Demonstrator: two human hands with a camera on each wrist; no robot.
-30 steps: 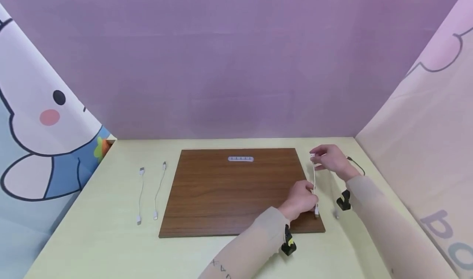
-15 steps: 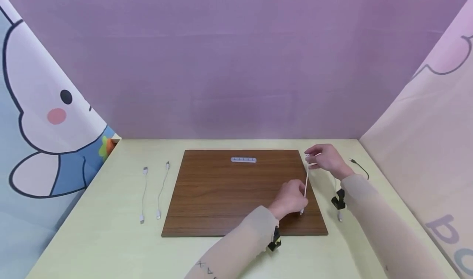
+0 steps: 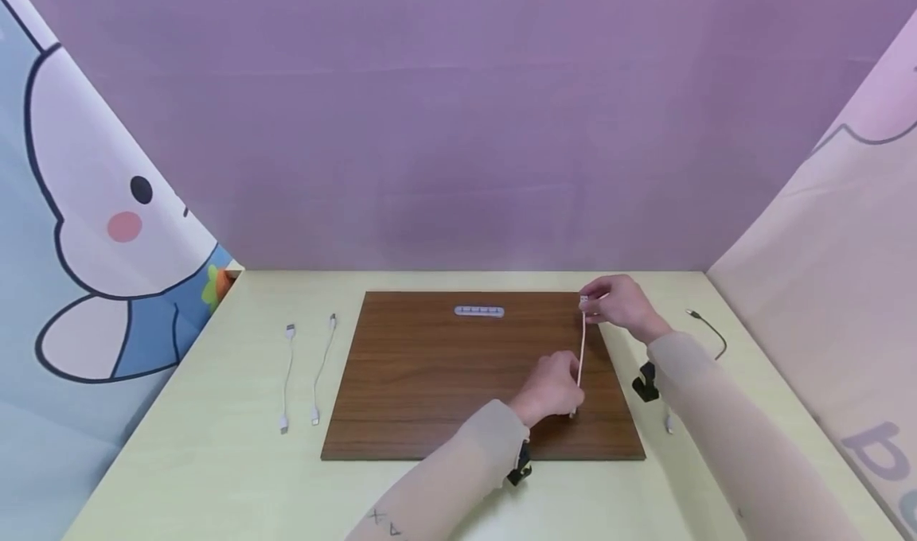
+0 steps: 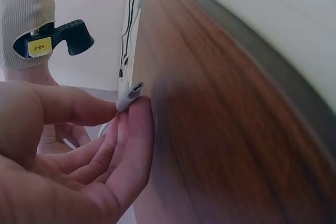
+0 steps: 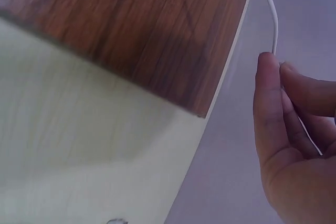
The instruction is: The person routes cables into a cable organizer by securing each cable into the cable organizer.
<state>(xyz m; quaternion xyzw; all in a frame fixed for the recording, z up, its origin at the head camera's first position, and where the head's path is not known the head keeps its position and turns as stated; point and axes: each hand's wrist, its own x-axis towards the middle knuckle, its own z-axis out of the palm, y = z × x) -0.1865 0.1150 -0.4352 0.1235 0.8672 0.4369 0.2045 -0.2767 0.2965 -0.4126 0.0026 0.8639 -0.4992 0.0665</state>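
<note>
A short white cable [image 3: 582, 342] is stretched between both hands over the right part of a brown wooden board [image 3: 430, 382]. My left hand [image 3: 552, 386] pinches its near end; in the left wrist view the thumb and fingers grip the white connector [image 4: 127, 99], its metal tip showing, close to the board. My right hand [image 3: 622, 306] pinches the far end by its white USB plug [image 3: 583, 302], near the board's back right corner. In the right wrist view the cable [image 5: 274, 19] runs out from between thumb and forefinger of the right hand [image 5: 294, 129].
Two white cables [image 3: 286, 382] [image 3: 322, 374] lie on the pale table [image 3: 215, 445] left of the board. A slotted light holder [image 3: 478, 311] sits at the board's back. Right of it lie a dark cable [image 3: 709, 326] and another white connector [image 3: 669, 423], partly hidden by the right arm.
Both hands have carried the white cable leftward, from the board's right edge to above the board. The head view has shifted slightly. Both hands keep their pinch.
</note>
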